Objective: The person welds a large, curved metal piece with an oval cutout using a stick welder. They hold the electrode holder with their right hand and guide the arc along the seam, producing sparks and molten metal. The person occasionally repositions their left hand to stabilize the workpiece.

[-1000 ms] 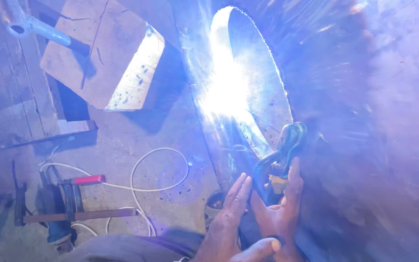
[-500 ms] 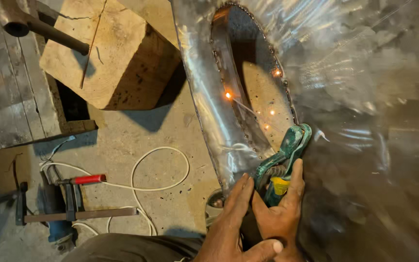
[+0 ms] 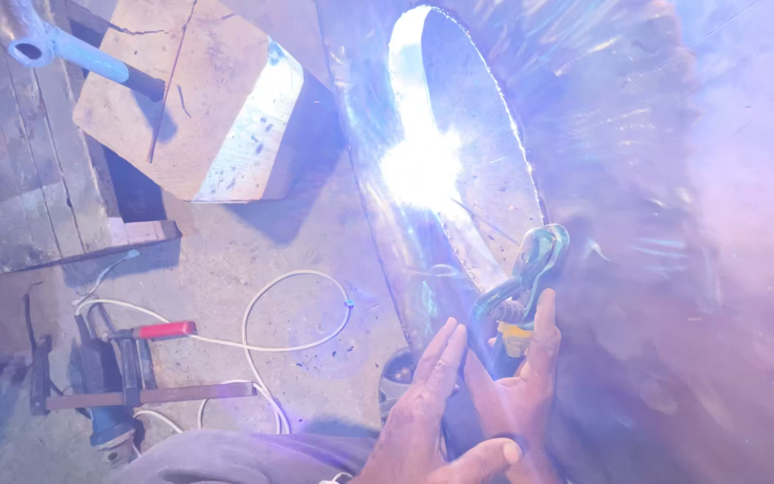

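Head view: a white-blue welding arc [image 3: 423, 166] is burning at the rim of the oval opening in the large curved steel sheet body [image 3: 638, 179], where half a second ago only a few orange sparks were seen at the same seam; a second ago the arc was also alight. The weld is thus being laid in short bursts, and the bright point sits at about 11 o'clock from the hands, slightly higher along the rim than the sparks were.

The green pistol-shaped electrode holder [image 3: 530, 269] is held by the right hand [image 3: 521, 394], whose grip is closed around the handle with the yellow part under the fingers; the thin rod runs from it up towards the arc. The left hand [image 3: 427, 403] is laid flat and open, holding nothing, pressed beside the right hand at its 9 o'clock as a steadying rest. Both hands have stayed almost where they were.

On the concrete floor [image 3: 315, 251], at 9 o'clock from the hands, a white cable [image 3: 253, 341] loops past a red-handled clamp [image 3: 150, 332]. At 11 o'clock a pale wooden block [image 3: 181, 116] is lit blue along one face by the arc, a change from the warm light just before, and a blue-grey metal tube [image 3: 64, 45] crosses its upper corner.
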